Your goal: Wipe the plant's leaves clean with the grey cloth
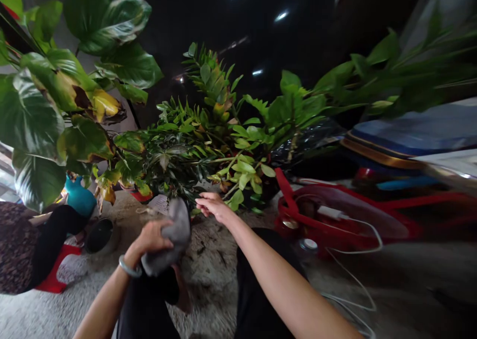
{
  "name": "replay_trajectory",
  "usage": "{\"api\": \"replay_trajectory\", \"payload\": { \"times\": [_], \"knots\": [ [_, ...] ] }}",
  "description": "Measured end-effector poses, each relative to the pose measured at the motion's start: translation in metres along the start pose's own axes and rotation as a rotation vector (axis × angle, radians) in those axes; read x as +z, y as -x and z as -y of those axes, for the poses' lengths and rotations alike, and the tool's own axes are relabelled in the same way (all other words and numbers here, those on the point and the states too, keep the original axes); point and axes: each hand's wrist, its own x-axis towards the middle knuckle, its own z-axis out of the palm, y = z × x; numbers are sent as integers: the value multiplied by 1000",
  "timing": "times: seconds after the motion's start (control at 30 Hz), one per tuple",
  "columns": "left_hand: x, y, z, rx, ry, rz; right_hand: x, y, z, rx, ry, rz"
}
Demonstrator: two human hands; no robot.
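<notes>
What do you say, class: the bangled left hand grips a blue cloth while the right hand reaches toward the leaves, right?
No: the cloth in the left hand is grey, not blue, as the head view shows; the right hand does reach toward the leaves.

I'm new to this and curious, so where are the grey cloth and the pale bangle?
Grey cloth (176, 234): head view, point on the middle of the cloth.
Pale bangle (125, 266): head view, point on the band.
</notes>
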Motion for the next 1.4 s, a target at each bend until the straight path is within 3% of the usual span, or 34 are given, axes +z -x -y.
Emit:
{"api": "replay_trajectory", "payload": {
  "times": [0.03,0.07,0.1,0.17,0.27,0.33,0.37,0.4,0.47,0.57,0.6,0.63,0.7,0.77,0.87,0.9,0.97,1.03,1.13,1.2,1.23,1.3,1.4],
  "knots": [
    [8,12,2,17,27,130,-1,0,0,0,13,-8],
    [9,23,1,36,70,181,-2,1,0,0,22,-15],
    [3,32,-4,65,126,161,-2,2,0,0,24,-15],
    [-28,39,-20,134,235,-96,-2,3,1,3,16,-7],
    [-86,17,-47,209,257,-671,1,5,3,3,0,-10],
    [-104,-12,-52,211,259,-900,3,5,4,-9,-7,-21],
    [-102,-25,-50,191,262,-937,3,6,5,-14,-12,-22],
    [-92,-35,-44,155,260,-918,4,6,5,-14,-17,-26],
    [-56,-43,-28,48,211,-728,3,5,4,-6,-19,-48],
    [4,-19,-6,38,168,-316,-1,6,2,17,21,-90],
    [15,-6,-4,70,196,-209,-2,6,1,22,34,-89],
    [18,6,-7,103,226,-179,-3,6,0,23,42,-78],
    [1,20,-24,160,295,-283,-3,5,0,13,31,-42],
    [-35,14,-52,253,319,-515,-2,4,-1,-11,10,-22],
    [-86,-27,-92,378,266,-852,1,2,0,-30,0,-40],
    [-93,-43,-100,410,260,-881,2,2,1,-30,-1,-46],
    [-92,-71,-107,426,218,-826,2,1,2,-29,-4,-42],
    [-75,-81,-101,383,96,-563,2,2,2,-28,0,-30],
    [-55,-57,-81,338,-19,-73,-3,4,1,-30,4,-24],
    [-61,-29,-75,354,49,102,-6,6,0,-41,-1,-21],
    [-69,-17,-77,368,98,122,-8,7,0,-46,-3,-15],
    [-92,-5,-89,422,185,7,-9,8,1,-50,-7,-10],
    [-115,-25,-113,537,257,-419,-7,7,3,-49,-24,-18]
  ]
}}
